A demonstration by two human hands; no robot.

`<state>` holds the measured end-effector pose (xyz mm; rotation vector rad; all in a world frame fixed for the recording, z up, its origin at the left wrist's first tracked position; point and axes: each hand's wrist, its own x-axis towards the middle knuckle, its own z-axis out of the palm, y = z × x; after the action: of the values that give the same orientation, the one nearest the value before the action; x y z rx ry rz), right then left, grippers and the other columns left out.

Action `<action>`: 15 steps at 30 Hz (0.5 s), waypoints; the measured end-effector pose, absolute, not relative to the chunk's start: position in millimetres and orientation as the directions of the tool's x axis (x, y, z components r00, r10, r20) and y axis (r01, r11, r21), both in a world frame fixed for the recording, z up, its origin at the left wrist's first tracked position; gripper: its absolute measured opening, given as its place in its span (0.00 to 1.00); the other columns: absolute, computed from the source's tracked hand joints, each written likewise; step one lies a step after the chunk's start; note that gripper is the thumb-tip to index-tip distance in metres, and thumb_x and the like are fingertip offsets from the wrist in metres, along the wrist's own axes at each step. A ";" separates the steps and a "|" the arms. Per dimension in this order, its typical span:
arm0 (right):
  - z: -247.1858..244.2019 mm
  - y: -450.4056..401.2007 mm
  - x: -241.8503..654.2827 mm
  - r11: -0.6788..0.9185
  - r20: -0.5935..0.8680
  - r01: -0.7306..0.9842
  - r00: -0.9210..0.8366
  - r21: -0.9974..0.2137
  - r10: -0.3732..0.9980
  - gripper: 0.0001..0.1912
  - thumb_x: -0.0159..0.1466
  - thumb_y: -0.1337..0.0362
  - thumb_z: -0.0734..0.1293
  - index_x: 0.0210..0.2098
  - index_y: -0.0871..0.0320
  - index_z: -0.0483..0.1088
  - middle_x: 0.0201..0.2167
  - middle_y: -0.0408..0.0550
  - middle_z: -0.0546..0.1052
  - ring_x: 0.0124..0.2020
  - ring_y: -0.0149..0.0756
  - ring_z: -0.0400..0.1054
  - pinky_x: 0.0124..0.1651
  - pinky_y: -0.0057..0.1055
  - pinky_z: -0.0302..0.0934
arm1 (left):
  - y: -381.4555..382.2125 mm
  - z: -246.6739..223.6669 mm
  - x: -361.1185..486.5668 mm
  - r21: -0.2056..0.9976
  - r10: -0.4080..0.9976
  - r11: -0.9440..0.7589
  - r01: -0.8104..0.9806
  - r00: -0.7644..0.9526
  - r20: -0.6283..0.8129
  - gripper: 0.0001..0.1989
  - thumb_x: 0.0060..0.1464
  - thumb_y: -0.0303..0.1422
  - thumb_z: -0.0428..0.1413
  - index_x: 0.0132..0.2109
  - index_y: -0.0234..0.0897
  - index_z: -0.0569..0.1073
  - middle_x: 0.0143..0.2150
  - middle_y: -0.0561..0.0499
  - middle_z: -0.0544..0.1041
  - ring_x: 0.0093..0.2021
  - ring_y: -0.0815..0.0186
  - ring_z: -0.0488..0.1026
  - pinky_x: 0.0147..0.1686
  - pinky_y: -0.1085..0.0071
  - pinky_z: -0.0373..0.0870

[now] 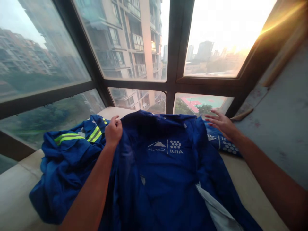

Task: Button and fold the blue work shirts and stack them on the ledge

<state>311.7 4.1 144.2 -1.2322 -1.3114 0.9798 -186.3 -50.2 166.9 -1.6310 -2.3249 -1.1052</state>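
A blue jacket lies spread open across the middle, its inside showing a mirrored pale logo. At its upper left edge is my left hand, closed with the fingers curled around the fabric. My right hand is beside the upper right edge of the jacket, fingers spread and apart, nothing held. Left of the jacket sits a crumpled blue garment with yellow-green reflective stripes. Behind and below my right hand lies a folded blue garment with white dots, partly covered by the jacket.
Everything rests on a pale window ledge. Dark window frames rise at the back and left, with buildings outside. A light patterned wall bounds the right side.
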 end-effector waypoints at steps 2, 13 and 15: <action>112.6 -16.2 313.9 0.087 0.106 0.236 0.069 -0.968 0.992 0.30 0.55 0.61 0.71 0.56 0.57 0.66 0.51 0.56 0.77 0.49 0.42 0.73 0.49 0.38 0.69 | -80.8 156.3 -201.7 0.511 0.806 0.203 0.835 -0.439 0.397 0.22 0.62 0.38 0.48 0.59 0.32 0.68 0.50 0.41 0.79 0.51 0.55 0.75 0.54 0.57 0.69; -31.2 -136.6 206.7 -0.076 0.024 0.580 0.163 -0.811 0.986 0.30 0.58 0.61 0.65 0.59 0.63 0.66 0.57 0.60 0.71 0.60 0.51 0.64 0.63 0.46 0.55 | -229.8 4.2 -123.7 0.472 0.960 0.134 0.871 -0.231 0.155 0.37 0.58 0.53 0.44 0.66 0.33 0.62 0.65 0.37 0.66 0.66 0.49 0.61 0.64 0.50 0.57; -19.3 -140.3 161.4 -0.078 -0.064 0.430 0.047 -0.899 0.997 0.29 0.59 0.62 0.64 0.59 0.62 0.66 0.59 0.58 0.70 0.62 0.49 0.61 0.66 0.45 0.52 | -231.5 -0.9 -82.7 0.482 0.991 0.058 0.874 -0.110 0.081 0.39 0.56 0.53 0.48 0.68 0.36 0.58 0.67 0.38 0.63 0.68 0.49 0.57 0.65 0.50 0.56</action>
<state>161.4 -140.3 -19.3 -1.6042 -1.4694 0.9935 -82.7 -231.5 -0.9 -2.2514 -2.4641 -0.7309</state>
